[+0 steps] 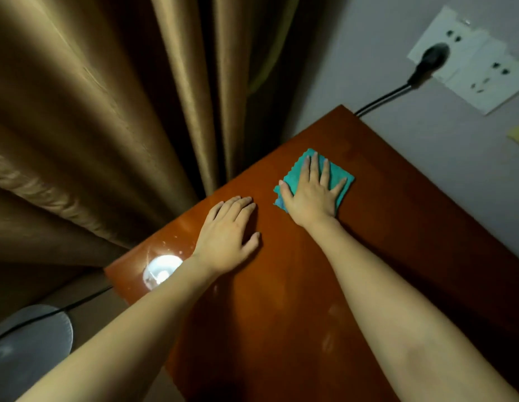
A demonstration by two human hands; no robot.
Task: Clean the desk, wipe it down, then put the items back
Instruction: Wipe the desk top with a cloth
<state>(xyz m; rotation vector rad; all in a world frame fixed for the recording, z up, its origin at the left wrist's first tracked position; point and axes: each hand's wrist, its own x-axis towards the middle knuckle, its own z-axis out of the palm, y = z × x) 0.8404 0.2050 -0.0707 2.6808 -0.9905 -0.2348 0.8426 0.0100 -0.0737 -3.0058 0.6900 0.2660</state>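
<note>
Surroundings first: brown curtain (pixel 107 126) hangs in folds along the far-left edge of the surface (pixel 281 285), touching or just beside it, I cannot tell which. A black plug (pixel 429 60) sits in the white wall socket (pixel 470 62) at upper right; its cable (pixel 383 100) drops behind the surface's far corner. A second dark cable (pixel 49 311) runs across the floor at lower left, over a round grey object (pixel 29 338), blurred. A bright light reflection (pixel 162 271) glares on the surface beside my left wrist. Nothing lies between my hands. Teal cloth (pixel 316 178): folded, roughly square, flat on the surface toward the far corner, set diamond-wise with one corner pointing to the far edge; its longer line runs from near-left to far-right. One edge is scalloped. My right hand (pixel 310 195) presses it down, fingers (pixel 313 166) straight and spread, not clenched. My left hand (pixel 229 230) rests flat on bare wood, fingers relaxed, grasping nothing, near the cloth but apart from it.
</note>
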